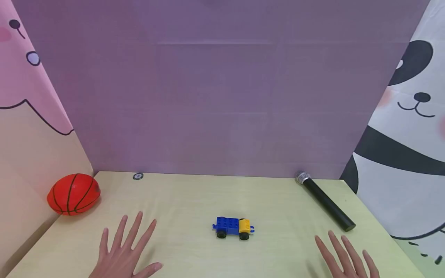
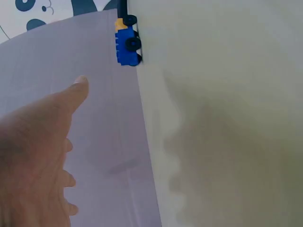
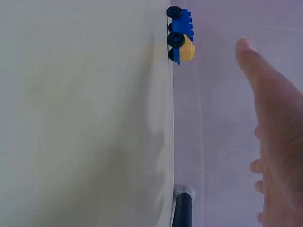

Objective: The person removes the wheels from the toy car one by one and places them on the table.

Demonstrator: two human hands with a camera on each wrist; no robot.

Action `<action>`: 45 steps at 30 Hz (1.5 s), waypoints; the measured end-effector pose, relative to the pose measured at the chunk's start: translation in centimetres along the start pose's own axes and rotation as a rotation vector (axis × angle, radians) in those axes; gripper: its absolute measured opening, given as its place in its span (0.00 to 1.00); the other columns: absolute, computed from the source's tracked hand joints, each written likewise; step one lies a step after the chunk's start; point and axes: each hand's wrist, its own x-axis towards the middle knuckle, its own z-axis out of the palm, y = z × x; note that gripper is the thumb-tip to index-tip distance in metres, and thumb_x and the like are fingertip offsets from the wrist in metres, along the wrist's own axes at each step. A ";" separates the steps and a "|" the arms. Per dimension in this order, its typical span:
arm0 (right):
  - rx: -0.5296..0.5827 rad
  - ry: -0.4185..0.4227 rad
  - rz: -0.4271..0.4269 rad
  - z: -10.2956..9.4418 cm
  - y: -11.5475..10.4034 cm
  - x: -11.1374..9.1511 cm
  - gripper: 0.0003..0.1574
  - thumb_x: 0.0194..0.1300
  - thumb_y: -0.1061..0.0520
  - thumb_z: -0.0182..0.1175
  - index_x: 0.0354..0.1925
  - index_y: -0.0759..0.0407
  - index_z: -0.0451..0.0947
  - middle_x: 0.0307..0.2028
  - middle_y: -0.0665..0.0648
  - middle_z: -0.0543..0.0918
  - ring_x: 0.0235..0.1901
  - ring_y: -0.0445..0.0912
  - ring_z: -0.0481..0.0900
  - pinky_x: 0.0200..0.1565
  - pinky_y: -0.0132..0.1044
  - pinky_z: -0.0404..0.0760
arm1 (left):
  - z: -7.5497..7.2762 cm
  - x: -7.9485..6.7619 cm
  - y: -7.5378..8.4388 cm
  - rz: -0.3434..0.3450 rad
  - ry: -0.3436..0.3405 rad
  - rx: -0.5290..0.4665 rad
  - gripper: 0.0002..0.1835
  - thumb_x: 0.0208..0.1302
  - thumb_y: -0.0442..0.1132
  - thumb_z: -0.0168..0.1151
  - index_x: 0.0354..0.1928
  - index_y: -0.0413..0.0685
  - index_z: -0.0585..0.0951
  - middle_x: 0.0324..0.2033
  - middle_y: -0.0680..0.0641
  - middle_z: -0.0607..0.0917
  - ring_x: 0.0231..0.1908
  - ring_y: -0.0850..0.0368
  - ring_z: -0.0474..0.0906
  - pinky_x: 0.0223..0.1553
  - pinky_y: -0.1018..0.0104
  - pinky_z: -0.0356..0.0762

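A small toy car (image 1: 227,226) of blue and yellow building blocks with black wheels stands on the table between the two hands. My left hand (image 1: 123,251), fingers straight and spread, hovers at the front left and holds nothing. At the front right, my right hand (image 1: 347,258) is likewise spread over the table with nothing in it. Just beyond its fingertips lies a black microphone (image 1: 328,204) with a silver head, slanting toward the back. The left wrist view shows the left thumb (image 2: 75,92) apart from the car; the right thumb (image 3: 251,56) is also apart from it.
A red toy basketball (image 1: 74,194), oval in shape, sits at the table's left edge. Near the back edge lies a small round black-and-white disc (image 1: 138,176). A purple backdrop (image 1: 222,96) rises behind the table (image 1: 187,200), with cartoon-printed sheets at both sides.
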 end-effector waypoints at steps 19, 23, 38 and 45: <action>0.768 -0.428 0.227 3.0 -6.1 8.6 0.20 0.72 0.47 0.67 0.57 0.52 0.79 0.51 0.45 0.81 0.50 0.47 0.79 0.50 0.42 0.81 | 2.8 9.5 4.8 -0.132 -0.373 -0.730 0.29 0.71 0.57 0.66 0.67 0.52 0.78 0.61 0.54 0.80 0.62 0.50 0.76 0.60 0.45 0.75; 0.813 -0.392 0.159 4.0 -6.8 9.6 0.20 0.72 0.50 0.67 0.58 0.55 0.79 0.50 0.48 0.82 0.49 0.48 0.79 0.48 0.42 0.82 | 4.5 10.4 5.2 -0.106 -0.402 -0.859 0.31 0.70 0.55 0.68 0.67 0.46 0.77 0.61 0.46 0.81 0.61 0.46 0.76 0.60 0.41 0.74; 0.860 -0.482 0.133 6.4 -7.9 11.9 0.26 0.72 0.49 0.67 0.61 0.58 0.77 0.54 0.50 0.80 0.53 0.49 0.78 0.51 0.45 0.82 | 8.1 11.8 7.6 -0.108 -0.455 -1.021 0.31 0.67 0.49 0.73 0.66 0.41 0.77 0.56 0.47 0.84 0.57 0.46 0.79 0.60 0.45 0.76; 0.869 -0.539 0.154 6.6 -8.3 12.4 0.21 0.72 0.50 0.67 0.58 0.55 0.78 0.51 0.47 0.78 0.52 0.49 0.75 0.50 0.44 0.81 | 8.6 11.9 8.1 -0.117 -0.454 -0.990 0.25 0.68 0.45 0.72 0.62 0.41 0.81 0.54 0.48 0.85 0.55 0.47 0.80 0.57 0.47 0.78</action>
